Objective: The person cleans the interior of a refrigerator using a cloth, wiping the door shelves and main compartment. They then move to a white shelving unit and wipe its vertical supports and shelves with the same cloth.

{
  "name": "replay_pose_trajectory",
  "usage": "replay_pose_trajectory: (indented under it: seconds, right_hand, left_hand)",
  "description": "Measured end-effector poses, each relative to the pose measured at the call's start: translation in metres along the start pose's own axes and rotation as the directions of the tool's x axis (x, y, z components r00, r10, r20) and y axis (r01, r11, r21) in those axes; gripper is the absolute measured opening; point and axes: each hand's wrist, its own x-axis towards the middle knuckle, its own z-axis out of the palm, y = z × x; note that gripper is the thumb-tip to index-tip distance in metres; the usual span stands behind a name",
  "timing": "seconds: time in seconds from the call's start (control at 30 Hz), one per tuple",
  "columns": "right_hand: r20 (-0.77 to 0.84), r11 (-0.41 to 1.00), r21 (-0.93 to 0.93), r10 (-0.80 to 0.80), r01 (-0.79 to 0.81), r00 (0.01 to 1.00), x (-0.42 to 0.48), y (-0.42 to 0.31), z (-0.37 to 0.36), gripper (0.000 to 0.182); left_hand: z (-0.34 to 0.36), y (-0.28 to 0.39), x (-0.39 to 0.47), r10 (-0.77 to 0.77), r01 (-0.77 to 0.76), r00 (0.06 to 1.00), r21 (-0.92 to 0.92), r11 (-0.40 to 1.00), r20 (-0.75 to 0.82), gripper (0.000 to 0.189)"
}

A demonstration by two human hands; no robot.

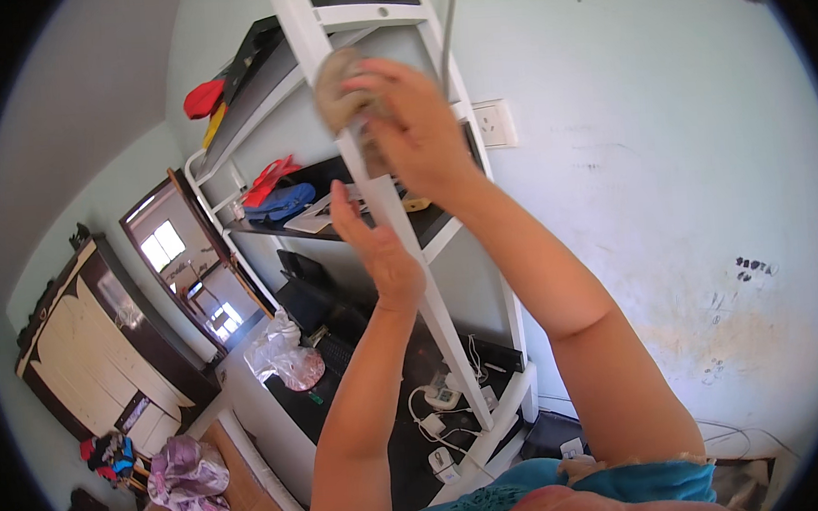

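My right hand (pixel 416 123) holds a greyish-brown cloth (pixel 338 92) against the white upright post (pixel 385 194) of a shelf unit. Hand and cloth are blurred. Lower on the same post, my left hand (pixel 381 257) rests against it with the fingers raised and the thumb side towards the post; no object shows in it. Behind the hands, the middle black shelf (pixel 269 228) bears a blue pouch (pixel 281 201), a red bag (pixel 270 179) and papers (pixel 310 219).
On the black desktop (pixel 407 478) below lie white chargers with cables (pixel 444 397), a keyboard (pixel 334 349) and a clear plastic bag (pixel 282 352). A wall socket (pixel 496 122) is right of the unit. A wardrobe (pixel 86 321) and an open doorway (pixel 180 260) stand at the left.
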Motion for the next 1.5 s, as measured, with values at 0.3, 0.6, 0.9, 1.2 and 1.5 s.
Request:
replay_pose_trajectory:
  seconds: [0.3, 0.6, 0.9, 1.2, 1.5]
  right_hand:
    - [-0.053, 0.988, -0.136, -0.076, 0.068, 0.996, -0.071, 0.053, -0.01, 0.039]
    - [-0.149, 0.883, -0.42, 0.159, -0.208, 0.976, -0.097, 0.149, -0.047, 0.038]
    - [0.039, 0.99, 0.125, -0.063, 0.057, 0.997, -0.043, 0.035, -0.015, 0.024]
    - [0.444, 0.888, -0.458, 0.189, 0.04, 0.876, -0.02, 0.136, -0.061, 0.013]
    - [-0.11, 0.75, -0.574, 0.325, -0.327, 0.939, -0.001, 0.152, -0.09, 0.018]
  left_hand:
    - [0.015, 0.02, 0.014, 0.068, -0.105, 0.989, 0.305, 0.947, 0.131, 0.059]
    - [0.014, 0.024, 0.013, 0.051, -0.112, 0.987, 0.421, 0.9, 0.155, 0.063]
    - [0.01, 0.021, 0.012, 0.041, -0.133, 0.979, 0.479, 0.868, 0.198, 0.062]
    - [0.014, 0.029, 0.009, -0.025, -0.051, 0.989, 0.49, 0.87, 0.148, 0.063]
    - [0.013, 0.031, 0.009, 0.02, -0.1, 0.986, 0.486, 0.868, 0.167, 0.063]
